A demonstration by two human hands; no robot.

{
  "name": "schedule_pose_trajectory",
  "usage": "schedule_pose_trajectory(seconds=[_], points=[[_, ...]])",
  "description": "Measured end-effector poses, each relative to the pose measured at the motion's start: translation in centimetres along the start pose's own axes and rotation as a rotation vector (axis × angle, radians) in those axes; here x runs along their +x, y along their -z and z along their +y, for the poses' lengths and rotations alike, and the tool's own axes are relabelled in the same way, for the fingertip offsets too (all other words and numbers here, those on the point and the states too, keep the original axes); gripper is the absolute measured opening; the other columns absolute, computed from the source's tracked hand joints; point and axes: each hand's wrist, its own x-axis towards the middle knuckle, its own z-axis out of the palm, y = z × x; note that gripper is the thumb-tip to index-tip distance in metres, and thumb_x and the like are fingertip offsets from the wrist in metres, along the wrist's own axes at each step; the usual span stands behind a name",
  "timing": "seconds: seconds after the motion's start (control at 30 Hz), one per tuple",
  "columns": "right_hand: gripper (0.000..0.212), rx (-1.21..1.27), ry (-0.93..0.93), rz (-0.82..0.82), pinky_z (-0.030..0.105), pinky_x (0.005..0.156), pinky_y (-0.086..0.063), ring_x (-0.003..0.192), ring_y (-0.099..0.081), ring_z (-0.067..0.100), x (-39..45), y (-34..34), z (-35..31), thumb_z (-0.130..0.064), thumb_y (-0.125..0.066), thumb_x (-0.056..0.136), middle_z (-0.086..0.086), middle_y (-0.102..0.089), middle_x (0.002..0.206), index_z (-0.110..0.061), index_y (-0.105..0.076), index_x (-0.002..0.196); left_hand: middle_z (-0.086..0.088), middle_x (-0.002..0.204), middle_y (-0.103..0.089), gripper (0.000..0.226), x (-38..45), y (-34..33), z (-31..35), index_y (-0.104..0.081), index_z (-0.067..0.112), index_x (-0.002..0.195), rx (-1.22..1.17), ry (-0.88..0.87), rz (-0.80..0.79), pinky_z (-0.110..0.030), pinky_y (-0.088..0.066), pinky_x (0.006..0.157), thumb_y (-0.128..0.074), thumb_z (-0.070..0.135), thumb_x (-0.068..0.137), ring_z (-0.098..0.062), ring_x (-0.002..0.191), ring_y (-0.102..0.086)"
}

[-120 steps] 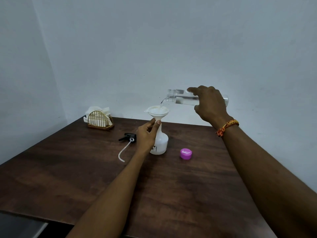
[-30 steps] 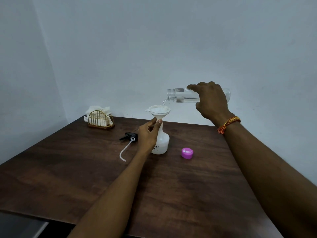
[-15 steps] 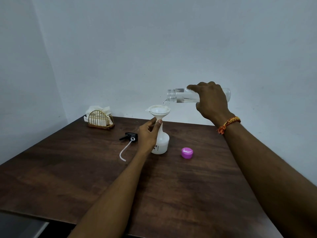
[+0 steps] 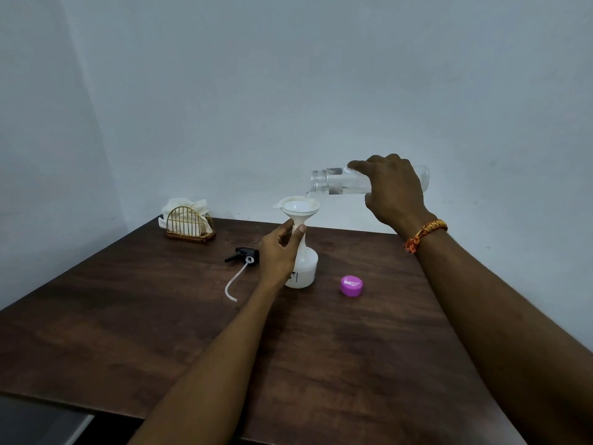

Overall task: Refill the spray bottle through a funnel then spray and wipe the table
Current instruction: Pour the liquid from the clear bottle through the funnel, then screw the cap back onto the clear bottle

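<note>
- At the far left of the dark wooden table [image 4: 321, 364], near the wall, a gold wire napkin holder [image 4: 190, 223] stands with white paper napkins [image 4: 186, 205] in it.
- Right of that, the black spray trigger head [image 4: 244, 254] lies on the table, detached from its bottle, its pale dip tube [image 4: 233, 282] curving toward you.
- Your left hand [image 4: 278, 252] grasps the narrow neck where the funnel stem enters the bottle, thumb and fingers curled round it.
- The white spray bottle [image 4: 303, 268] stands upright on the table just behind that hand, with a black mark on its lower body.
- The white funnel [image 4: 300, 207] sits in the bottle's mouth, its bowl upright and open to the top.
- A clear plastic bottle [image 4: 340, 181] hangs nearly level above and right of the funnel, its open mouth over the funnel's right rim; a thin stream of clear liquid falls from it into the bowl.
- Your right hand [image 4: 393, 191] grips that clear bottle from above, fingers wrapped over its middle; an orange thread bracelet [image 4: 425, 234] circles the wrist.
- A pink cap [image 4: 351, 285] lies on the table right of the spray bottle, apart from it.
</note>
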Motion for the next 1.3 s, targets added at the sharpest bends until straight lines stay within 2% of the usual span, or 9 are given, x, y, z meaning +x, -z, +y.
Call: schedule_pose_trajectory(seconds=[0.13,0.2,0.37,0.53,0.77,0.83,0.97,1.1,1.3], points=[[0.069,0.015,-0.025,-0.029,0.046,0.098,-0.045,0.108,-0.061,0.038,-0.4,-0.5,-0.2,0.008,-0.067,0.083,0.007,-0.074,0.121,-0.024,-0.066,0.143,0.013,0.125,-0.072,0.064,0.0,0.5,-0.1,-0.068,0.019,0.138,0.062,-0.016,0.029,-0.018,-0.051,0.096,-0.088,0.043,0.082,-0.002,0.117,-0.065],[0.071,0.048,-0.061,-0.061,0.046,0.1,-0.047,0.111,-0.062,0.038,-0.8,-0.9,-0.3,0.008,-0.067,0.083,0.005,-0.074,0.124,-0.025,-0.064,0.146,0.011,0.127,-0.071,0.068,0.1,0.8,0.1,-0.065,0.019,0.138,0.113,-0.012,0.076,-0.024,-0.052,0.097,-0.09,0.038,0.078,-0.005,0.117,-0.063],[0.073,0.2,-0.17,-0.154,0.043,0.099,-0.053,0.118,-0.065,0.032,-2.0,-2.1,-0.7,0.003,-0.073,0.082,0.002,-0.073,0.128,-0.026,-0.061,0.148,-0.001,0.101,-0.067,0.034,-0.7,1.6,1.3,-0.063,0.02,0.108,-0.001,-0.118,0.371,-0.05,-0.056,0.088,-0.07,0.02,0.074,-0.021,0.093,-0.063],[0.078,0.516,-0.32,-0.207,0.037,0.09,-0.057,0.104,-0.066,0.024,-3.5,-3.6,-1.0,-0.011,-0.091,0.076,0.003,-0.07,0.126,-0.02,-0.061,0.147,-0.007,0.084,-0.056,0.017,-2.2,1.7,3.2,-0.056,0.007,0.088,0.012,-0.434,0.537,-0.046,-0.048,0.071,-0.061,0.002,0.073,-0.027,0.077,-0.053],[0.074,0.634,-0.453,-0.031,0.001,0.064,-0.042,0.085,-0.063,0.006,-6.7,-4.5,-1.1,-0.026,-0.095,0.078,0.004,-0.063,0.121,-0.012,-0.061,0.142,-0.004,0.084,-0.058,0.022,-6.7,-2.0,4.8,-0.06,0.001,0.084,0.116,-0.769,0.1,-0.02,-0.043,0.071,-0.069,-0.016,0.073,-0.017,0.075,-0.054],[0.072,0.653,-0.49,0.012,0.001,0.065,-0.042,0.084,-0.059,-0.003,-8.0,-4.5,-0.7,-0.028,-0.094,0.08,0.001,-0.061,0.12,-0.012,-0.06,0.142,-0.002,0.088,-0.06,0.021,-7.4,-3.8,4.1,-0.062,0.005,0.088,0.189,-0.665,0.021,-0.016,-0.045,0.073,-0.071,-0.008,0.075,-0.01,0.077,-0.054],[0.067,0.698,-0.55,0.046,0.007,0.072,-0.039,0.094,-0.062,0.009,-10.5,-4.8,-0.1,-0.027,-0.093,0.08,-0.001,-0.059,0.114,-0.012,-0.063,0.137,0.002,0.114,-0.059,0.022,-6.7,-6.4,1.1,-0.064,0.013,0.109,0.426,-0.325,-0.244,-0.034,-0.057,0.089,-0.069,0.015,0.088,-0.012,0.101,-0.059],[0.064,0.741,-0.57,0.064,0.004,0.072,-0.042,0.092,-0.063,0.005,-12.3,-5.5,0.8,-0.021,-0.094,0.079,-0.003,-0.062,0.113,-0.012,-0.064,0.135,0.0,0.14,-0.056,0.047,-6.4,-7.8,-0.3,-0.061,0.015,0.137,0.64,-0.28,-0.441,-0.037,-0.049,0.107,-0.067,0.032,0.094,-0.019,0.126,-0.052],[0.069,0.894,-0.558,0.03,0.013,0.087,-0.052,0.103,-0.068,-0.003,-13.6,-6.4,2.3,-0.024,-0.095,0.078,-0.013,-0.07,0.117,-0.019,-0.062,0.139,-0.004,0.116,-0.071,0.038,-6.0,-7.5,-1.0,-0.074,0.019,0.125,0.676,-0.292,-0.587,-0.035,-0.055,0.093,-0.076,0.036,0.091,-0.019,0.106,-0.066]])
